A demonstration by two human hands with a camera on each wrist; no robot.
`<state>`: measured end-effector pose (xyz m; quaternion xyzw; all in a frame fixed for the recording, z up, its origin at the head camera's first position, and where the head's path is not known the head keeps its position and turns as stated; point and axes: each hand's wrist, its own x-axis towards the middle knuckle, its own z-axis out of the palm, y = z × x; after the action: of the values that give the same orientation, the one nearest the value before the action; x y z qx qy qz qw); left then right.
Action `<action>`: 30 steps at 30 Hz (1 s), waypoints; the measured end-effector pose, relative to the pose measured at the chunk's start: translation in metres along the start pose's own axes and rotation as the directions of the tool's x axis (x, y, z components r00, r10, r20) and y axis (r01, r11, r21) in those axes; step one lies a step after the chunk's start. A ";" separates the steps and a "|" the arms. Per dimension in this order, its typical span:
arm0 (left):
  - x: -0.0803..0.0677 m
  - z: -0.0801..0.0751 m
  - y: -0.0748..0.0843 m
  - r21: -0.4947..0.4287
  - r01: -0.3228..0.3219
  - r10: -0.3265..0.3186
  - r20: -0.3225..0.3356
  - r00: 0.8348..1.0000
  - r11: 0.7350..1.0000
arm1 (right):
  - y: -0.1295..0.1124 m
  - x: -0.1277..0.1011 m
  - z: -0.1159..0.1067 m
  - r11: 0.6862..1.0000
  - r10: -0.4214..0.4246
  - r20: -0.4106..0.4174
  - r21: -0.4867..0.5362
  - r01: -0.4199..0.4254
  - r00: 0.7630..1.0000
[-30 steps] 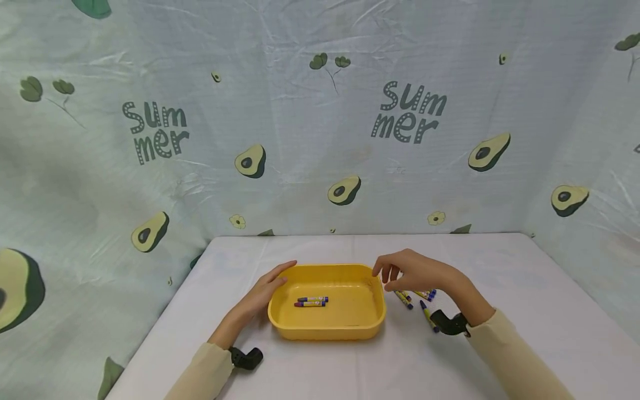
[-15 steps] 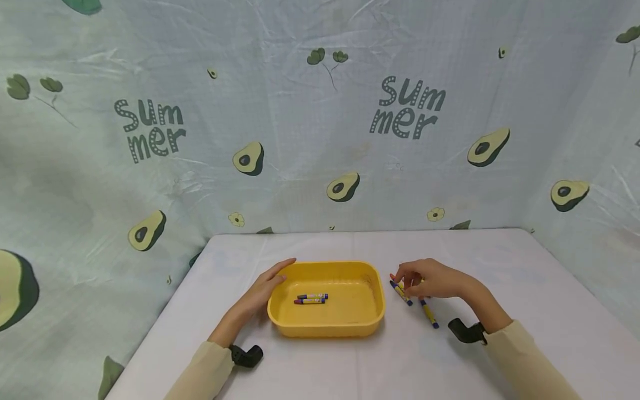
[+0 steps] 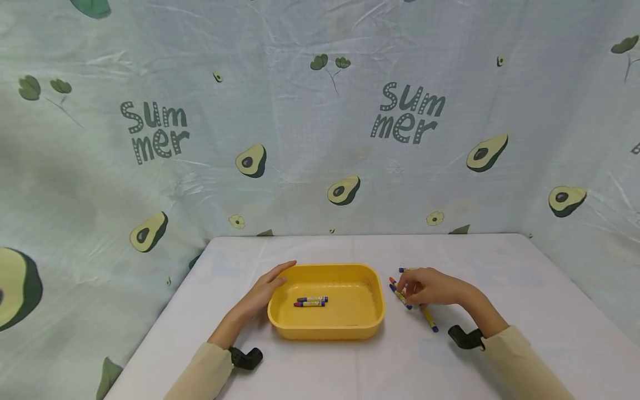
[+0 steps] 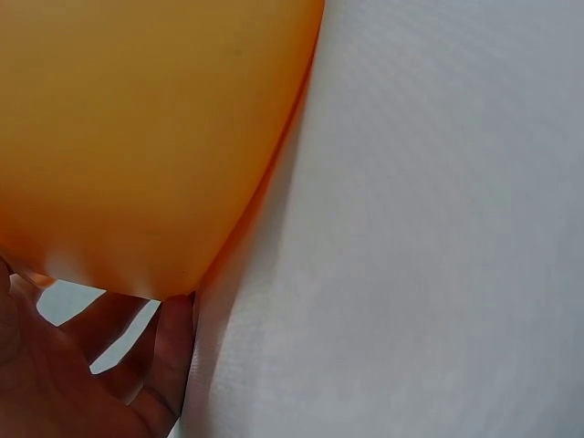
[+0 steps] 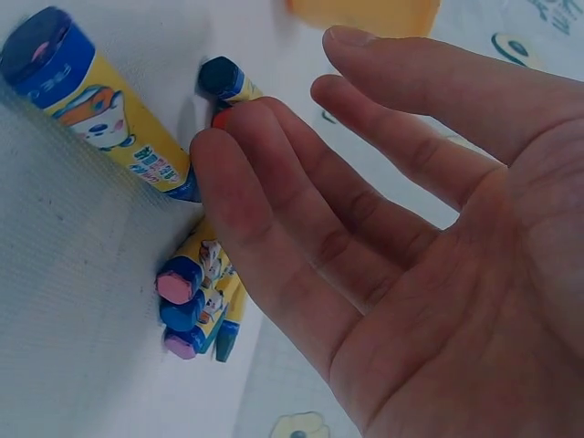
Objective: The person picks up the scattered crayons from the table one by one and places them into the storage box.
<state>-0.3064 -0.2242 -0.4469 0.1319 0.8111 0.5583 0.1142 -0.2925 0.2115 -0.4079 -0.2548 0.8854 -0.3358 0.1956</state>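
Head view: the left hand [image 3: 262, 291] rests extended fingers against a yellow rectangular plastic tray [image 3: 345, 316], where two paper-wrapped crayons [image 3: 311, 304] lie; the right hand [image 3: 432, 286], fingers loosely bent and free, hangs over yellow-and-blue cylindrical crayons [image 3: 429, 318] on the white table [image 3: 320, 372], hiding some.

Long plain beige sleeves [image 3: 525, 364], black bent wrist cameras [image 3: 246, 359] with rounded ends

Pale, creased avocado-print backdrop [image 3: 295, 111] with "summer" lettering [image 3: 407, 113] behind a white table [image 3: 380, 369].
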 end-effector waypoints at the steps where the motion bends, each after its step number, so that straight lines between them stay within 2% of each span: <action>1: 0.000 0.000 -0.001 -0.002 0.003 -0.003 -0.003 1.000 1.000 | 0.000 0.000 0.000 1.000 0.001 0.001 -0.006 -0.001 1.000; 7: -0.001 0.002 -0.002 -0.006 0.026 -0.026 -0.034 0.999 1.000 | 0.000 0.003 0.000 0.999 0.012 -0.003 -0.039 -0.012 1.000; 12: 0.000 0.002 -0.004 0.001 0.022 -0.022 -0.018 1.000 1.000 | 0.004 0.001 -0.001 0.998 0.037 -0.022 -0.056 -0.038 0.999; 22: 0.003 0.003 -0.002 0.005 0.023 -0.022 -0.018 1.000 1.000 | 0.006 -0.003 0.001 0.974 0.185 -0.056 -0.125 -0.191 0.981; 30: 0.002 0.003 -0.003 0.002 0.023 -0.023 -0.016 1.000 1.000 | 0.006 -0.002 0.001 0.967 0.183 -0.079 -0.165 -0.193 0.980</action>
<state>-0.3079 -0.2219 -0.4511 0.1184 0.8142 0.5569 0.1140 -0.2921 0.2163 -0.4118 -0.1748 0.9370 -0.2462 0.1758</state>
